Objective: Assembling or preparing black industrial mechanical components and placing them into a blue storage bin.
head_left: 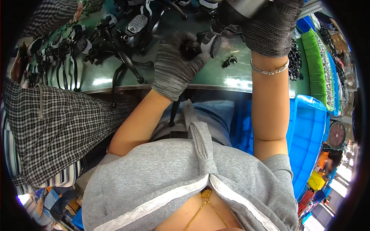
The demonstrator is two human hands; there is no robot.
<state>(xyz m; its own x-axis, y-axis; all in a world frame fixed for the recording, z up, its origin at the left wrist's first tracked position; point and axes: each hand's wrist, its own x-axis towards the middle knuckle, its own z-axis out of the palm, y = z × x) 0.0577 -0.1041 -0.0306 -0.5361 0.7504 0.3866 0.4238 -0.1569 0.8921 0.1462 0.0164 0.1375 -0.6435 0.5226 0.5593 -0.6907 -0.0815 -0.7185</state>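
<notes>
My left hand (177,63), in a grey knit glove, is closed around a black brake lever assembly (190,48) above the table's front edge. A black lever end (172,117) hangs below that hand, probably part of the same piece. In its dark grey glove, my right hand (269,29) grips a power screwdriver (248,7) with a silver body and black nose. The tool's nose points at the assembly; whether its tip touches cannot be made out. Just right of my left hand, a small black clamp (230,61) lies on the green table (208,81).
Black lever assemblies (119,50) crowd the table's left and far side. At the left, a co-worker's checked sleeve (58,123) reaches close to my left arm. A green bin (314,65) of small metal parts and a large blue crate (308,134) stand at the right.
</notes>
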